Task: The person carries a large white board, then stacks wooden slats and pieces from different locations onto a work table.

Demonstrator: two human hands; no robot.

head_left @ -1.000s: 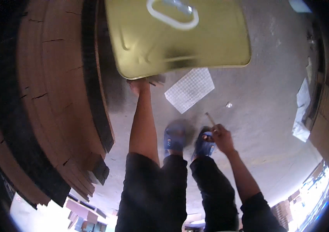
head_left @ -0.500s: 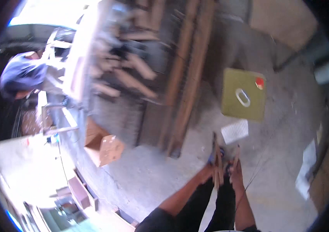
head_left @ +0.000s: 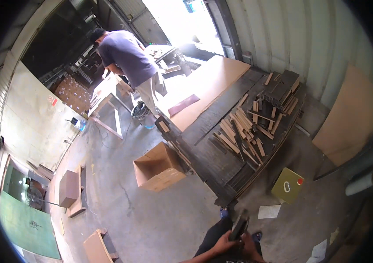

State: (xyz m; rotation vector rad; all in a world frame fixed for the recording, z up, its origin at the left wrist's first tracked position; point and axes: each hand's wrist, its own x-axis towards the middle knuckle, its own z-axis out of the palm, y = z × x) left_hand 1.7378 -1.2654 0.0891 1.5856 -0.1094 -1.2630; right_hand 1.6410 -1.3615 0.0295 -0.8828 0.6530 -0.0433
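Note:
My left hand (head_left: 224,242) is closed round the lower part of a bundle of dark wooden strips (head_left: 240,224), held upright in front of my legs. Close against it, my right hand (head_left: 249,246) grips the same bundle from the other side; its fingers are partly hidden. Ahead lies a low dark platform (head_left: 221,168), with a loose heap of light-brown wooden strips (head_left: 243,129) on it. Dark strips (head_left: 280,87) are stacked farther back on the platform.
An open cardboard box (head_left: 160,168) stands left of the platform. A green-yellow square container (head_left: 287,186) and a paper sheet (head_left: 269,211) are on the floor at right. Farther off, another person (head_left: 127,57) bends over a workbench (head_left: 103,98).
My view has swung up and left, bringing more of the room in. My hands, apart earlier with strips in each, are now together at one bundle. The other person now stands bent over the workbench.

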